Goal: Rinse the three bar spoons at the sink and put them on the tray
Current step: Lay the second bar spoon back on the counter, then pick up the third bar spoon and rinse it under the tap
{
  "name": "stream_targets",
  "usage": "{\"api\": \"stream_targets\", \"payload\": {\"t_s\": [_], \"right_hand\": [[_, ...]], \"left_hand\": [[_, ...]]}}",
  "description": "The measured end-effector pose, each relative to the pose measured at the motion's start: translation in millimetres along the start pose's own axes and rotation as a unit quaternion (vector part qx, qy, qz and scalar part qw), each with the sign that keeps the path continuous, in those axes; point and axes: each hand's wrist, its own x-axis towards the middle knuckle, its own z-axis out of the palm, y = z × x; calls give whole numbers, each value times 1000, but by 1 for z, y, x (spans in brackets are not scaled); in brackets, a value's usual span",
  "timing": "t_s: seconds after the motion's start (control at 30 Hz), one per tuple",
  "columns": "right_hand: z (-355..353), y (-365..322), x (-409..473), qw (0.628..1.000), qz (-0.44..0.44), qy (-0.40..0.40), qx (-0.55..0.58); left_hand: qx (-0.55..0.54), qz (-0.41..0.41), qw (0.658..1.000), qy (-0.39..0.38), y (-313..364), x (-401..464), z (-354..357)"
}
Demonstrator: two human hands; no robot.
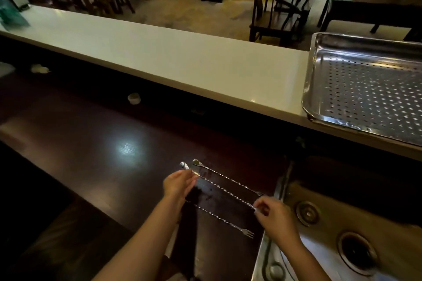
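Nearest the viewer, two bare forearms are reaching forward over a dark wooden counter point(96, 166) beside a steel sink point(324, 223) at the counter's right edge. The right hand point(274, 214) is pinching the forked end of the middle bar spoon point(225, 190) between thumb and fingertips, right at the sink-side edge of the counter. The left hand point(179, 183) is hovering with relaxed, nearly straight fingers at that same spoon's bowl end; whether it is touching the metal is unclear. The nearest bar spoon point(225, 220) is lying on the counter between the two arms, fork tip toward the sink. The farthest bar spoon point(228, 178) is lying just beyond the middle one, roughly parallel, bowl to the left.

All three spoons appear unrinsed and still on the counter. To do this pickup well, the person probably needs to be lifting the thin twisted stem level, supporting both ends, so it is not sliding into its neighbours.

Farther back, a perforated steel tray point(319, 70) is resting at the right end of the white bar top point(159, 52), holding no spoons.
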Motion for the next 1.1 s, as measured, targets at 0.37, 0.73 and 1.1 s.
{"api": "stream_targets", "payload": {"t_s": [0.37,0.73,1.1], "right_hand": [[27,7,26,996,21,9,-91],[42,17,32,991,27,17,-127],[39,20,30,994,25,33,-97]], "left_hand": [[94,-67,992,-57,19,55,-26],[494,72,866,-4,15,83,-29],[684,238,688,49,26,68,-24]]}}
